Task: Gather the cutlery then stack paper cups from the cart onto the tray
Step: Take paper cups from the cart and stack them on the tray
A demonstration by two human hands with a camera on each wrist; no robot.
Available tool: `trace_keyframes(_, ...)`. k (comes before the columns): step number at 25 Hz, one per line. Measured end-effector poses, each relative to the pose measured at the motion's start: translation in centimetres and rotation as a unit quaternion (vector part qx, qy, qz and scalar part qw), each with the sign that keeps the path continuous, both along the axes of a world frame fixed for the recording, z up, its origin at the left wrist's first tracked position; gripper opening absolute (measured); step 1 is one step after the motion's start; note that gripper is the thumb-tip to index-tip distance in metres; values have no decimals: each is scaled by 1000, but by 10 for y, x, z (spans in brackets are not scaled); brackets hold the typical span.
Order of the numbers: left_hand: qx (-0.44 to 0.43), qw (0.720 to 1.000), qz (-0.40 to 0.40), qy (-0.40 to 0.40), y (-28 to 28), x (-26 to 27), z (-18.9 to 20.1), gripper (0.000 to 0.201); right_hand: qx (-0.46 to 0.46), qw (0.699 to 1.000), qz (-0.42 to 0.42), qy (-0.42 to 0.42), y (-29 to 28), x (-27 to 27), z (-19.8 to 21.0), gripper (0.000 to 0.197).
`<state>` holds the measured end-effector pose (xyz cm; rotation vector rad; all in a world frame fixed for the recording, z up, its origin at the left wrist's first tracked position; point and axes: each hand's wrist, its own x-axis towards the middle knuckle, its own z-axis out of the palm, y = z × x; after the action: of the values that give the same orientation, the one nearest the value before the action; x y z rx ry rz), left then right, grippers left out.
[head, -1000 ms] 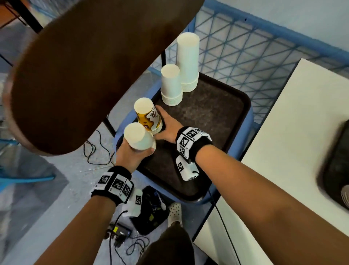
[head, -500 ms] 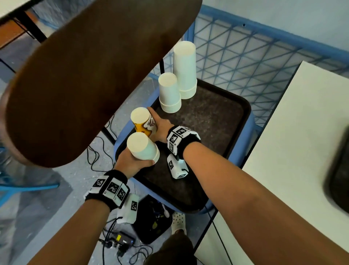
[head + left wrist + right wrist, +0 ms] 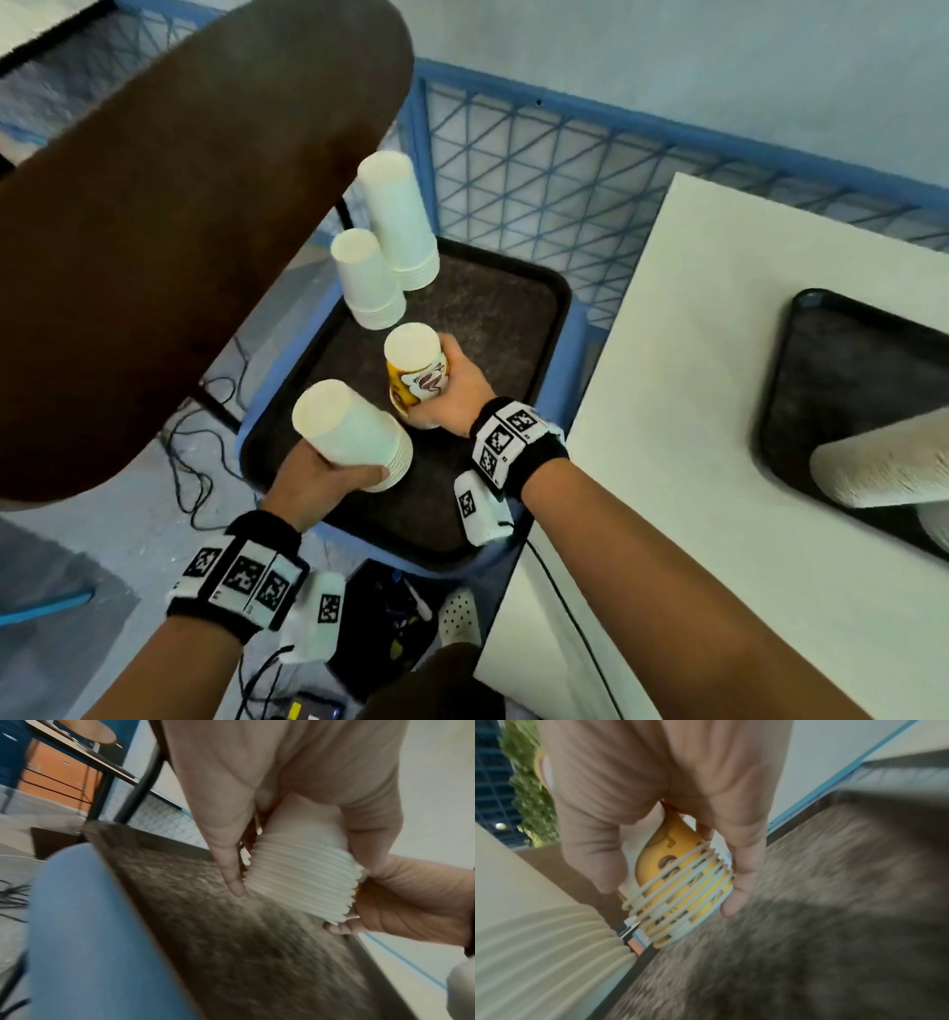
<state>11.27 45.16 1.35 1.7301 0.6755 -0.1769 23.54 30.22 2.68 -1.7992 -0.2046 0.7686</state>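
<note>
At centre frame, the white cup stack (image 3: 354, 437) is plain, and the printed cup stack (image 3: 418, 377) is yellow with brown and white drawing. The two cup stacks (image 3: 390, 257) above them are plain white. The tray (image 3: 488, 308) is speckled dark brown, the cart (image 3: 513, 144) blue mesh, the counter (image 3: 693, 360) at right cream-white. Both wristbands (image 3: 508, 447) are black with black-and-white square markers.

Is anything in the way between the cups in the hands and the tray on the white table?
Nothing visible. The left hand holds white cups, the right hand yellow cups; bare table lies before the tray.
</note>
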Motion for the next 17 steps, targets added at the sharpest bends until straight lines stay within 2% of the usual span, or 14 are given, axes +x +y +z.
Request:
trace_keyframes(2,3,999,-34,-32,-38,6,14,54,15,998,-48,-34,-59,-12,3,81)
trace_keyframes(6,0,992,-110,-58,-101,4,29,41,4,993,-96,-72,-160,-50,10,77)
trace_keyframes(12,-18,969,-233,-80,-231,25,40,59,-16,970,-217,-106,-318,-104,37,80)
trace_keyframes(17,-29,948,-299,-102,-334,29,56,55,25,929,-336,-155,-413,-138,59,73)
